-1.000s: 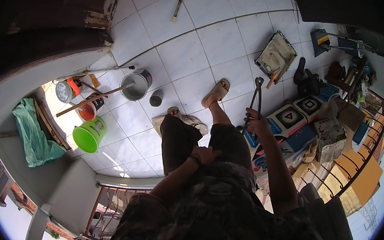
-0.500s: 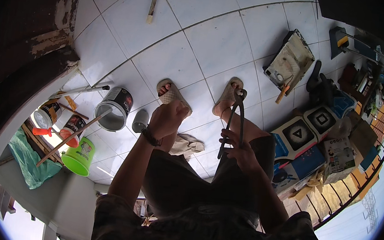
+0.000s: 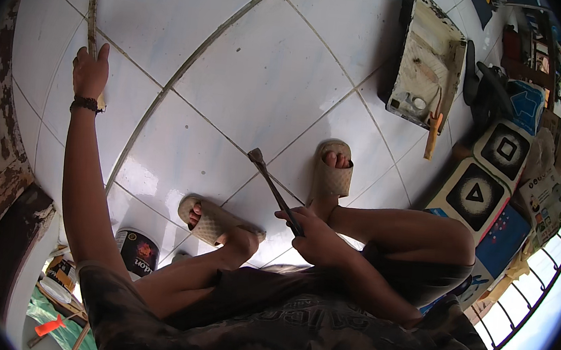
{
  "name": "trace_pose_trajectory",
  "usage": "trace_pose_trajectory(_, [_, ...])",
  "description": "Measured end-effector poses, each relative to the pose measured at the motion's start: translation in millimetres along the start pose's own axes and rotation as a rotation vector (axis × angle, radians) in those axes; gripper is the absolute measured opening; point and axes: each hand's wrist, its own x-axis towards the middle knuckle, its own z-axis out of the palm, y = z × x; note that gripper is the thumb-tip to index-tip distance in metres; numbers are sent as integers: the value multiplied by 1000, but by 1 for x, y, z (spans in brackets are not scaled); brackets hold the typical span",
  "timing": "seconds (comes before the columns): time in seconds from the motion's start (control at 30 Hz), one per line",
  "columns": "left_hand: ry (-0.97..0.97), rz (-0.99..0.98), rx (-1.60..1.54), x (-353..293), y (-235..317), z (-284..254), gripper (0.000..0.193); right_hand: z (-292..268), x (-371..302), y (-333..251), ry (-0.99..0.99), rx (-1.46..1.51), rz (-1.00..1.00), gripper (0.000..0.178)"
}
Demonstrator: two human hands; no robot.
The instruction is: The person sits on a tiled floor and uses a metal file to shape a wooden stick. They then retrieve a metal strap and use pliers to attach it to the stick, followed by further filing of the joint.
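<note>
My left hand (image 3: pixel 91 76) is stretched out at the far left, over a thin wooden stick (image 3: pixel 94 2) lying on the floor. Its thumb and fingers are apart, with the stick passing between them; whether they touch it I cannot tell. The stick's near end shows beside my wrist. In front of my lap, my right hand (image 3: pixel 318 238) is closed around the handles of dark metal pincers (image 3: pixel 267 175). The jaws point up and to the left, and the tool appears nearly edge-on.
A paint-stained roller tray (image 3: pixel 430 61) with an orange-handled brush (image 3: pixel 434 132) lies at far right. Boxes (image 3: pixel 478 187) line the right side. By my left arm stand a dark paint bucket (image 3: pixel 136 252) and a peeling door frame (image 3: pixel 6 182). My slippered feet rest on white tiles (image 3: pixel 256 78).
My left hand has gone from beside my knee out to the stick at far left. The pincers have turned from upright to slanting left. My body leans forward and left.
</note>
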Motion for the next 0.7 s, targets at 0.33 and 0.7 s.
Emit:
trace_pose_trajectory(0.33, [-418,-76,-1050,-28,117,-41,20,-2,-30,-37,89,332,-348,75])
trace_pose_trajectory(0.7, [-938,-74,-2045,-108,198,-138,11,33,-73,-95,-367,789,-383,84])
